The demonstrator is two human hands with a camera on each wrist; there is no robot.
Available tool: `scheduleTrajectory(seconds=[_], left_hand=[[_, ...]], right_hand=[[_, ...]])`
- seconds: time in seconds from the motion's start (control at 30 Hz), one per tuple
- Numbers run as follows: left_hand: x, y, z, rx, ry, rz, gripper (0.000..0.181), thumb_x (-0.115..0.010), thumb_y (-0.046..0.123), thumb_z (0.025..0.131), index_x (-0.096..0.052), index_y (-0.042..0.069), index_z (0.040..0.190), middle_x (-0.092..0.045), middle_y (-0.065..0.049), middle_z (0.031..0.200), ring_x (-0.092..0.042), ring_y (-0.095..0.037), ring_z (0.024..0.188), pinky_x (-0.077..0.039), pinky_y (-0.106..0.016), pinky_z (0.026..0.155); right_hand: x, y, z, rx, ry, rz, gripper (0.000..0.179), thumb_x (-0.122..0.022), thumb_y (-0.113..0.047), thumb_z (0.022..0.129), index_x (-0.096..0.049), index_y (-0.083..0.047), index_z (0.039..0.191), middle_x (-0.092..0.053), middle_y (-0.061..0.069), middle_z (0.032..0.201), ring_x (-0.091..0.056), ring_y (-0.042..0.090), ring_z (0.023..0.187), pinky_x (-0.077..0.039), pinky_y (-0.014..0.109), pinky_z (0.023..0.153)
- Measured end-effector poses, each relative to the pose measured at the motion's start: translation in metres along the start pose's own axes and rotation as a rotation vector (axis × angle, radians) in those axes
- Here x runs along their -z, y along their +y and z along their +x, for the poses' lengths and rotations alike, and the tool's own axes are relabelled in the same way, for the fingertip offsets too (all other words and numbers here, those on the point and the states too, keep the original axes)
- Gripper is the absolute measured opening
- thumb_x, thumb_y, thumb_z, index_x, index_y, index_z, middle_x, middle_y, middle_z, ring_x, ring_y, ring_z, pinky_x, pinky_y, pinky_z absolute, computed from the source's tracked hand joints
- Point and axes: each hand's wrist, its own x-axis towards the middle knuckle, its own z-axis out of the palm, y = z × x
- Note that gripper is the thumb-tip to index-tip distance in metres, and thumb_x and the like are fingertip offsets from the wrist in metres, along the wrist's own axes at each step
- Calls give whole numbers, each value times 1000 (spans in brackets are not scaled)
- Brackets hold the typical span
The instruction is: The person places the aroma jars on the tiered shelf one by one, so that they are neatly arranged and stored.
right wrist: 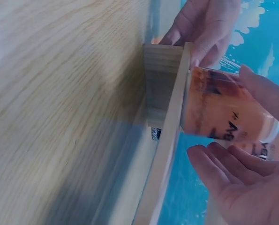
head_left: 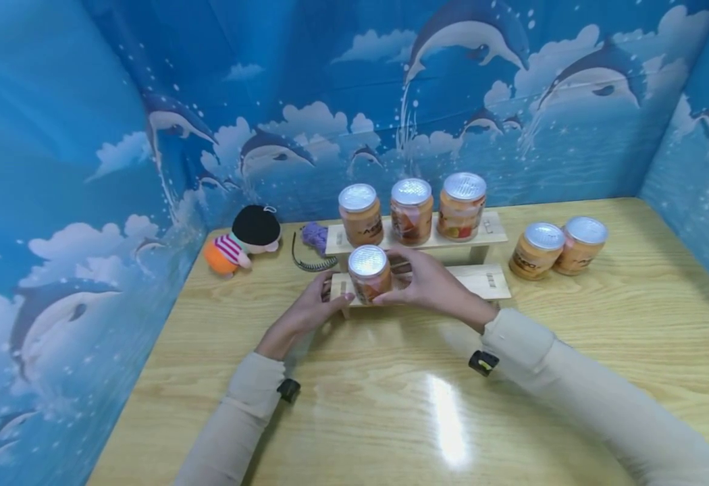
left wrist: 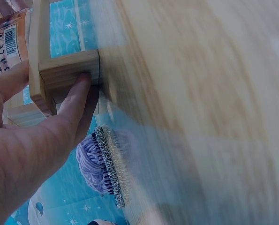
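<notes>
An orange jar with a silvery lid point(head_left: 369, 271) stands upright at the left end of the low wooden shelf point(head_left: 488, 281). My right hand point(head_left: 430, 280) is round this jar point(right wrist: 219, 105), thumb on one side and fingers curved along the other. Whether every fingertip touches it, I cannot tell. My left hand point(left wrist: 41, 136) grips the shelf's left end, its thumb at the board's top and its fingers against the wooden leg point(left wrist: 73, 68). Behind, a higher wooden shelf point(head_left: 493, 228) bears a row of three similar jars point(head_left: 412, 214).
Two more jars point(head_left: 533, 255) stand close together on the table point(head_left: 379, 405), right of the shelves. Left of them lie a purple yarn ball point(head_left: 314, 236), a silvery toothed strip point(left wrist: 110, 166) and a small doll point(head_left: 233, 250). Dolphin-printed blue sheets point(head_left: 330, 81) enclose the back and sides.
</notes>
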Motion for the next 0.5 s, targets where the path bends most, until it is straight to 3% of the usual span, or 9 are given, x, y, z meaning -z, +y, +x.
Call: scheduleTrajectory(seconds=[0.5], left_hand=[[1, 0, -1, -11, -22, -7, 78, -67, 21, 99, -20, 5, 160, -40, -24, 154, -44, -36, 139, -39, -47, 113]], right_hand=[[52, 6, -67, -31, 68, -29, 79, -86, -28, 83, -47, 3, 144, -53, 24, 143, -57, 42, 125, -48, 54, 104]])
